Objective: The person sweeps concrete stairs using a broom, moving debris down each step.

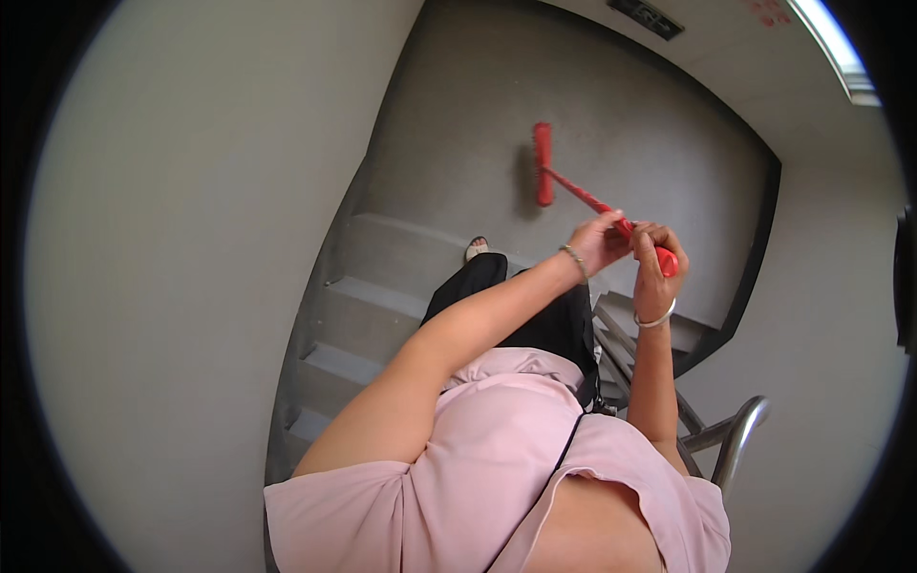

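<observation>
A red broom (543,147) slants away from me, its narrow head out over the grey landing floor. Its head casts a shadow to the left; whether the bristles touch the floor I cannot tell. My left hand (598,243), with a beaded bracelet at the wrist, is wrapped around the red handle (580,192). Close beside it, my right hand (658,261) grips the handle near its rounded top end (668,263). A pale bangle circles that wrist.
Concrete stairs (358,308) run along my left, beside a plain wall (179,251). My foot in a light open-toed shoe (477,248) is at the landing's edge. A metal handrail (741,437) curves at my right. Beyond the landing (458,107), an exit sign (647,18) hangs on the wall.
</observation>
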`<state>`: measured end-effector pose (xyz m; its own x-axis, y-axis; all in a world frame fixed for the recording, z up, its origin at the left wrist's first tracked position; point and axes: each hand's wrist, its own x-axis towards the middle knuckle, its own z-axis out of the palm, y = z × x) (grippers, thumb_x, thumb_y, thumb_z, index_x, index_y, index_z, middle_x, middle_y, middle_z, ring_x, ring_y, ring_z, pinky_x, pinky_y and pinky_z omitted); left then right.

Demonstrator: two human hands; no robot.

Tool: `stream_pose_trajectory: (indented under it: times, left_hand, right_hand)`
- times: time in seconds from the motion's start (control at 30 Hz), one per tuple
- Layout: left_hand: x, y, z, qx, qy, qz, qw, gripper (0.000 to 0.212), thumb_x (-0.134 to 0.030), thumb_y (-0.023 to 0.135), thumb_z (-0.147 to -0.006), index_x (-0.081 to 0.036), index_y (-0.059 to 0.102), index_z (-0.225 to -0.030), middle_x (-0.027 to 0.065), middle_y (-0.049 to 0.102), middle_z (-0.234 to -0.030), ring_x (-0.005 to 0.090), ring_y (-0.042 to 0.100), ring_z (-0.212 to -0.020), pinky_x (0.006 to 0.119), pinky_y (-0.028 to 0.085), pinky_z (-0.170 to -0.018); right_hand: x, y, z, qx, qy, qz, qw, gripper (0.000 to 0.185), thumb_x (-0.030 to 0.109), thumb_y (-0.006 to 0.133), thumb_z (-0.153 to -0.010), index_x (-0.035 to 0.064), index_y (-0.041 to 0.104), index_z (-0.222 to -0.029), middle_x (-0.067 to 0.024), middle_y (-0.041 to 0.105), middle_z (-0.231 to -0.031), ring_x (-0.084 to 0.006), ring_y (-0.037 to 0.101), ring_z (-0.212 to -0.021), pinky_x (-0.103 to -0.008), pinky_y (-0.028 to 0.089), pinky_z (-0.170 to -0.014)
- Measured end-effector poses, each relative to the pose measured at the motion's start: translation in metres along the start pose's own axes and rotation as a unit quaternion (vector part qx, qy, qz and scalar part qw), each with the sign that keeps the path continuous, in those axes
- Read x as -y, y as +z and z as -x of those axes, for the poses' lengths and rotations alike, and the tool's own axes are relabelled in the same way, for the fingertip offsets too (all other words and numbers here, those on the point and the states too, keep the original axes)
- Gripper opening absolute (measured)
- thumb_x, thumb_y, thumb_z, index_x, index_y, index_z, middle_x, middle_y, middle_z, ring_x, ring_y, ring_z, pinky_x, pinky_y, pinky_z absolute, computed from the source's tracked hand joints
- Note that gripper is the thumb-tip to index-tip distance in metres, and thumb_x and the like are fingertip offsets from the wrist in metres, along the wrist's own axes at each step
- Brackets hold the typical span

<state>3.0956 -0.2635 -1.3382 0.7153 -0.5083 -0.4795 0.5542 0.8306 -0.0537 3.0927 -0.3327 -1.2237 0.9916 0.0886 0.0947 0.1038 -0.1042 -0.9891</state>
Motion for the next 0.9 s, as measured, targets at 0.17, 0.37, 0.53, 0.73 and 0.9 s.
stream_pose_trajectory:
  times: [0.17,0.37,0.53,0.73,0.9]
  left_hand:
    - [-0.101,-0.085,0.04,-0.117,0.116,0.047,0.985,0.016,-0.019,0.056,-0.078,-0.005,0.051,-0.081,0.0086,0.056,-0.078,0.0232,0.057,-0.078,0.035,0.048,-0.075]
    - [-0.201,-0.17,0.057,-0.237,0.234,0.065,0.941,0.013,-0.016,0.053,-0.08,-0.004,0.049,-0.075,0.0088,0.054,-0.069,0.023,0.056,-0.066,0.036,0.051,-0.065]
    - [-0.225,-0.231,0.044,-0.268,0.283,0.065,0.919,0.014,-0.017,0.051,-0.081,-0.004,0.049,-0.074,0.009,0.054,-0.069,0.022,0.055,-0.064,0.035,0.05,-0.06]
    - [-0.205,-0.228,-0.078,-0.193,0.203,0.053,0.958,0.01,-0.015,0.053,-0.08,-0.005,0.05,-0.078,0.0087,0.055,-0.077,0.0214,0.054,-0.075,0.037,0.045,-0.075]
    - [-0.177,-0.126,-0.196,-0.143,0.173,0.071,0.972,0.009,-0.012,0.057,-0.077,-0.005,0.051,-0.077,0.0101,0.056,-0.079,0.022,0.056,-0.075,0.036,0.049,-0.069]
  right_hand:
    - [-0.019,0.083,-0.021,0.056,0.034,-0.145,0.987,0.019,0.005,0.046,-0.081,0.0016,0.042,-0.063,-0.0039,0.044,-0.059,-0.0137,0.046,-0.063,-0.03,0.04,-0.074]
    - [-0.072,0.173,-0.056,0.114,0.095,-0.176,0.973,0.021,0.012,0.045,-0.084,0.0024,0.042,-0.066,-0.0038,0.044,-0.061,-0.0152,0.047,-0.064,-0.0362,0.039,-0.082]
    - [-0.132,0.207,-0.065,0.182,0.108,-0.142,0.967,0.023,0.016,0.053,-0.081,0.0009,0.048,-0.064,0.0007,0.048,-0.059,-0.0048,0.039,-0.056,-0.0203,0.033,-0.05]
    - [-0.173,0.122,-0.112,0.134,0.107,-0.056,0.984,0.022,0.014,0.052,-0.082,0.0,0.048,-0.065,-0.0019,0.051,-0.062,-0.0075,0.045,-0.06,-0.0222,0.037,-0.057]
    - [-0.152,0.034,-0.185,0.087,0.042,-0.075,0.993,0.02,0.009,0.047,-0.084,0.0009,0.045,-0.065,-0.0042,0.047,-0.062,-0.0124,0.047,-0.063,-0.0297,0.04,-0.073]
